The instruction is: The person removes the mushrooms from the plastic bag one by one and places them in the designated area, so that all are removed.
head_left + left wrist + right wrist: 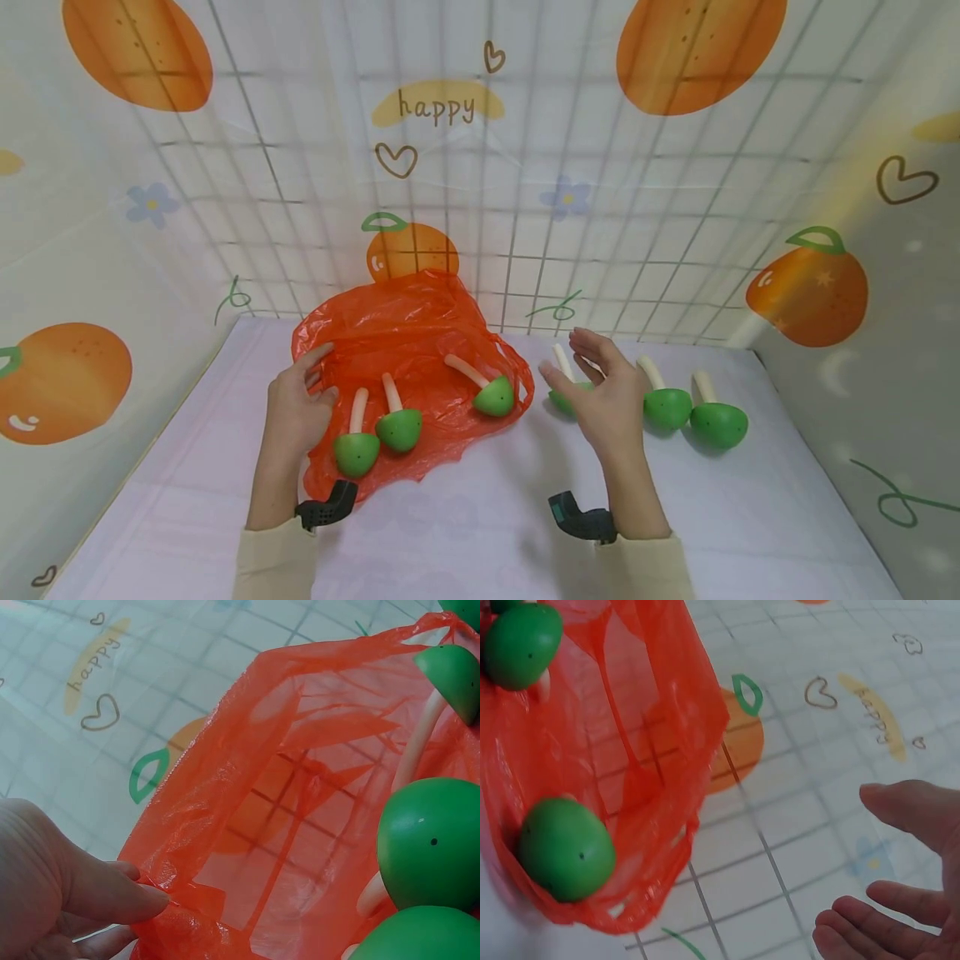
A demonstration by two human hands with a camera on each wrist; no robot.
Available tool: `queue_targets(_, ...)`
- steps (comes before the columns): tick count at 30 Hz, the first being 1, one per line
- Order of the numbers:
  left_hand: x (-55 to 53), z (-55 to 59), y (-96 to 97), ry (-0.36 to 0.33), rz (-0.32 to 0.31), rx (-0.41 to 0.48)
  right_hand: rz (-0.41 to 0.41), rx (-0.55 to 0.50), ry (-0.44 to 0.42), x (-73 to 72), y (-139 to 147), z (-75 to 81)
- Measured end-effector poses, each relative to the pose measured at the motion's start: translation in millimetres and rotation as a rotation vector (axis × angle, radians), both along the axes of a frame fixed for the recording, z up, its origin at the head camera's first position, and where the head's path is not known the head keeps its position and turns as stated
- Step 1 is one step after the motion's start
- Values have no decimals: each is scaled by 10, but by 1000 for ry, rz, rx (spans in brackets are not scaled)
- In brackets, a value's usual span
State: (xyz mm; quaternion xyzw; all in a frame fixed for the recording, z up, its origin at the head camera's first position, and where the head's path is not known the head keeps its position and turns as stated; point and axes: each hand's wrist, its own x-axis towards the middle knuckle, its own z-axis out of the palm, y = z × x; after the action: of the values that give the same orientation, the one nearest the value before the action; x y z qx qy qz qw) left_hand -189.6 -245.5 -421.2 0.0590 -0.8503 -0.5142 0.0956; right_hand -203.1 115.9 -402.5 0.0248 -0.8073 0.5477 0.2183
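A crumpled red plastic bag [405, 333] lies spread on the table. Three mushroom-shaped toys with green domed caps and pale stems rest on it: a left one [356, 454], a middle one [400, 429] and a right one [493, 396]. My left hand [296, 412] is at the bag's left edge, thumb and fingers apart; in the left wrist view its thumb [124, 896] overlaps the red plastic. My right hand [603, 404] hovers right of the bag with nothing in it, partly hiding a similar toy [562, 404].
Two more green-capped toys, one nearer [718, 425] and one beside it [667, 408], stand to the right of my right hand. A white table [465, 533] lies under everything. Behind it rises a wire grid [600, 250] covered by a sheet printed with oranges.
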Motion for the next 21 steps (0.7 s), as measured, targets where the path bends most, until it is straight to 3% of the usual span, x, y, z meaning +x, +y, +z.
queue_targets(13,-6,-10,-4,-18,5,-6,203,-14,50,69,-508,-134)
queue_targets(21,-20,-18,-32,-7,-3,-2,264,30,26,105,-776,-255)
